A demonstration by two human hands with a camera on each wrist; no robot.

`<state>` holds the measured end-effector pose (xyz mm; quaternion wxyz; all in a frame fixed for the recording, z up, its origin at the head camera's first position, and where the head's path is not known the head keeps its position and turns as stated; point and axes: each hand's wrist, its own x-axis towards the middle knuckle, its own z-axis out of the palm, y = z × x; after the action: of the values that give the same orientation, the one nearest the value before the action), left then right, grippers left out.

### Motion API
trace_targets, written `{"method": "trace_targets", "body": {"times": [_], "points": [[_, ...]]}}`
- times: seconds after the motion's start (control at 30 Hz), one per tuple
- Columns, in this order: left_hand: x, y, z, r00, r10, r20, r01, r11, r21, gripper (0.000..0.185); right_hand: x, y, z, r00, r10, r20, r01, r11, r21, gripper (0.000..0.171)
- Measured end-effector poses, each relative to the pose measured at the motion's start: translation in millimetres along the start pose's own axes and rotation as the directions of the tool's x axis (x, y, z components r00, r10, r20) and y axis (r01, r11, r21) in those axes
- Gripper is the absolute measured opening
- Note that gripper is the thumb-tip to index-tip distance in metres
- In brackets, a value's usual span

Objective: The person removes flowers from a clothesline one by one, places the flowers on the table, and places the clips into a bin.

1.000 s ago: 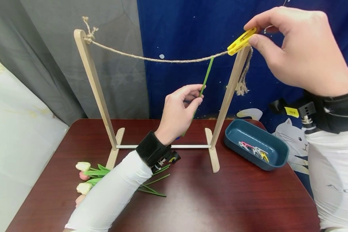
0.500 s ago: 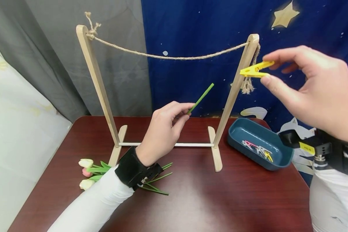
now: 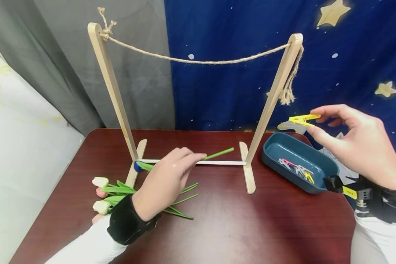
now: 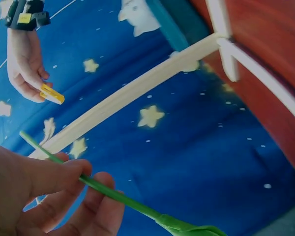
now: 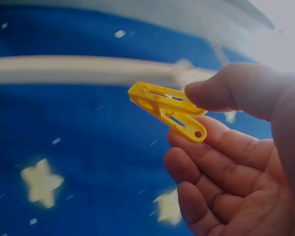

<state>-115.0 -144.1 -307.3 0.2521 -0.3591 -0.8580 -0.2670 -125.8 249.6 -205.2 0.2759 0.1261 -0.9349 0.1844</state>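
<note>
My left hand (image 3: 166, 179) pinches an artificial tulip by its green stem (image 3: 219, 153), low over the table in front of the rack. The tulip's blue bloom (image 3: 138, 167) points left, beside the rack's left foot. In the left wrist view the stem (image 4: 123, 198) runs between thumb and fingers. Off to the right, above the blue tray, my right hand (image 3: 359, 143) pinches a yellow clothespin (image 3: 301, 119) by its handles. The right wrist view shows thumb and fingers on the clothespin (image 5: 162, 101), with nothing in its nose.
A wooden rack (image 3: 272, 99) carries a sagging twine line (image 3: 211, 62) between its posts. The blue tray (image 3: 267, 154) at the right holds several clothespins (image 3: 297, 168). White and pink tulips (image 3: 100, 207) lie on the table (image 3: 237, 227) at the left.
The left hand has come down and left from the twine, and the stem has tipped from steep to nearly level. My right hand has lowered the clothespin away from the twine toward the tray.
</note>
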Motion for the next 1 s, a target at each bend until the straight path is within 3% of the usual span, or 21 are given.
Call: {"method": "trace_targets", "body": {"times": [0.13, 0.33, 0.5, 0.6, 0.73, 1.0], "points": [[-22.0, -1.8, 5.0, 0.997, -0.019, 0.071, 0.012, 0.995, 0.098, 0.048, -6, 30, 16, 0.995, 0.082, 0.058, -0.084, 0.996, 0.023, 0.038], [-48.8, -9.0, 11.1, 0.988, -0.082, 0.129, 0.056, 0.979, 0.196, 0.053, -11, 72, 43, 0.965, 0.186, 0.182, -0.185, 0.982, -0.024, 0.040], [-64.7, -15.9, 13.7, 0.962, -0.190, 0.195, 0.135, 0.955, 0.265, 0.047, -14, 100, 65, 0.931, 0.223, 0.288, -0.226, 0.974, -0.022, 0.042], [-71.4, -20.2, 16.5, 0.949, -0.232, 0.214, 0.162, 0.940, 0.302, 0.041, -18, 110, 79, 0.910, 0.237, 0.341, -0.242, 0.970, -0.027, 0.043], [-78.9, -26.9, 20.9, 0.943, -0.254, 0.214, 0.172, 0.924, 0.342, 0.037, -25, 119, 100, 0.883, 0.258, 0.391, -0.265, 0.963, -0.038, 0.043], [-94.9, -46.7, 33.5, 0.929, -0.288, 0.232, 0.193, 0.913, 0.359, 0.032, -33, 130, 136, 0.841, 0.290, 0.456, -0.321, 0.947, -0.010, 0.046]]}}
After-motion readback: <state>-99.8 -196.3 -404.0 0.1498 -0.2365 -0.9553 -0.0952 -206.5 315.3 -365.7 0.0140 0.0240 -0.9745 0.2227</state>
